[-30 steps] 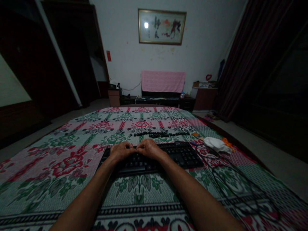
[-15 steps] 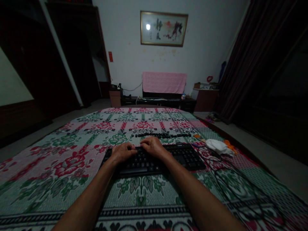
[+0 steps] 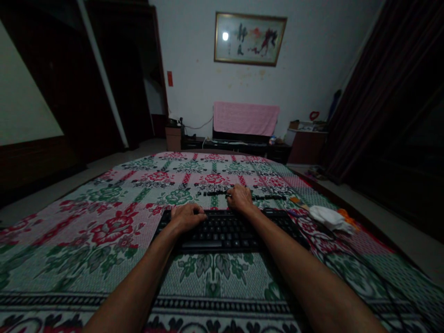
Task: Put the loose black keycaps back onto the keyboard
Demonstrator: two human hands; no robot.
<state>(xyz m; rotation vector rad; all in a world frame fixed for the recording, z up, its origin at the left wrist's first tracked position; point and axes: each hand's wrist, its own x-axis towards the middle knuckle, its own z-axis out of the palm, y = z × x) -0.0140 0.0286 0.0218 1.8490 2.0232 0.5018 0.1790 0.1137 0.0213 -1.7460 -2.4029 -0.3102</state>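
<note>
Head view: the keyboard [image 3: 231,232] lies flat on the patterned cover [image 3: 118,226], with small black caps [image 3: 217,194] strung out in a row at twelve o'clock, near its back edge. The left hand [image 3: 188,216] is set at ten o'clock on the keyboard; its fingers are loosely bent, and whether anything is pinched by them cannot be made out. The right hand [image 3: 240,198] is placed at twelve o'clock, over the middle of the row; its fingers are curled downward, and the tips are too dim for a grasped cap to be confirmed or ruled out.

At the row, a light pinch on opposite sides of a single cap would probably serve best, since pieces so small and closely set could easily be knocked askew. The right wrist is best carried high, so that the keyboard beneath is not brushed. A steadying touch from the left hand seems advisable, as slipping on soft fabric is possible. In such dim light, each cap should be inspected closely. The cable [image 3: 360,254], looped at four o'clock, and the white rag [image 3: 328,217], toward three o'clock, are best left undisturbed.
</note>
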